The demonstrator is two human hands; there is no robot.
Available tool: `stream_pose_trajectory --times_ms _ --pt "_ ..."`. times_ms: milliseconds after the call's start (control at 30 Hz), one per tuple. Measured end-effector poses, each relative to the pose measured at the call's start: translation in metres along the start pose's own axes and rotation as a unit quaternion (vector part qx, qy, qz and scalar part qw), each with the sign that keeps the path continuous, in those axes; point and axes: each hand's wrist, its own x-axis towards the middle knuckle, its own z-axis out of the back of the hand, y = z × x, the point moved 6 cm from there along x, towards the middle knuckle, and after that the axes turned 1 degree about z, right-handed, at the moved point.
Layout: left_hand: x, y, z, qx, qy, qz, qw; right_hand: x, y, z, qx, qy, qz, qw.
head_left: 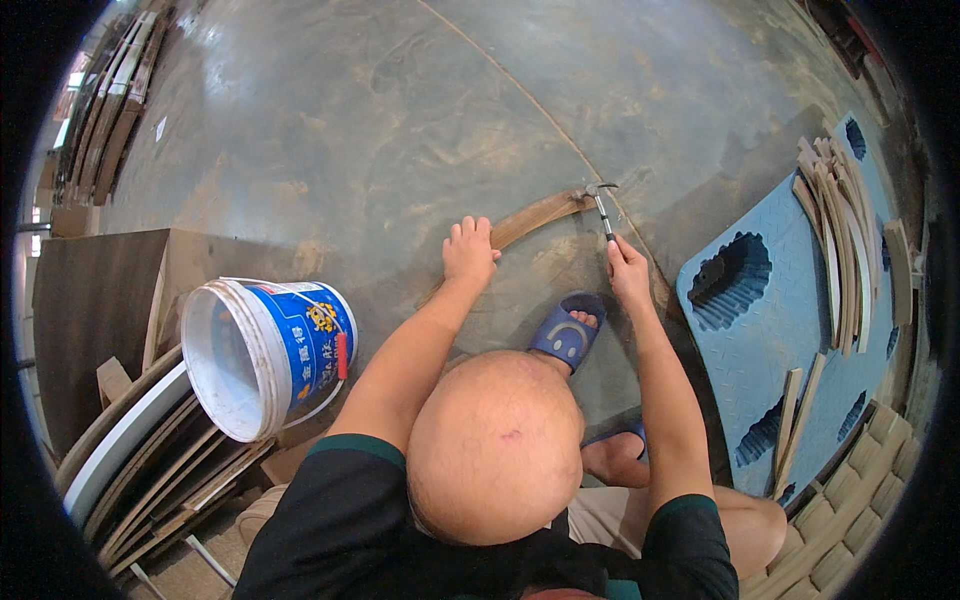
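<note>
Fingers (628, 262) around hammer (603, 210), strip (535, 215) pinned.

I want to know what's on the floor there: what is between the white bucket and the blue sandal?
In the head view, the person's left forearm crosses between the white bucket and the blue sandal; beneath it shows only bare floor.

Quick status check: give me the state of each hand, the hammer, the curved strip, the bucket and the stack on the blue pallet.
left hand: flat, pressing on the curved wooden strip
right hand: closed around the hammer handle
hammer: upright, head at the strip's far end
curved wooden strip: lying on the floor
white bucket: tipped on its side, open, looks empty
curved wood pieces: stacked on the blue pallet
</note>
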Motion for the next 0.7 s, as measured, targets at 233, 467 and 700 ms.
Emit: stream_pose_trajectory --times_ms 233,467,700 --pt "0.015 -0.011 0.014 -0.018 0.073 0.021 0.997 0.007 -0.018 -0.003 -0.007 0.015 0.042 0.999" --pt "0.017 -0.005 0.015 -0.006 0.11 0.04 0.993 -0.002 -0.004 0.007 0.037 -0.019 -0.006 0.999" --pt "0.017 0.003 0.012 -0.024 0.097 0.03 0.995 -0.002 0.005 0.001 0.034 -0.003 -0.03 0.999"
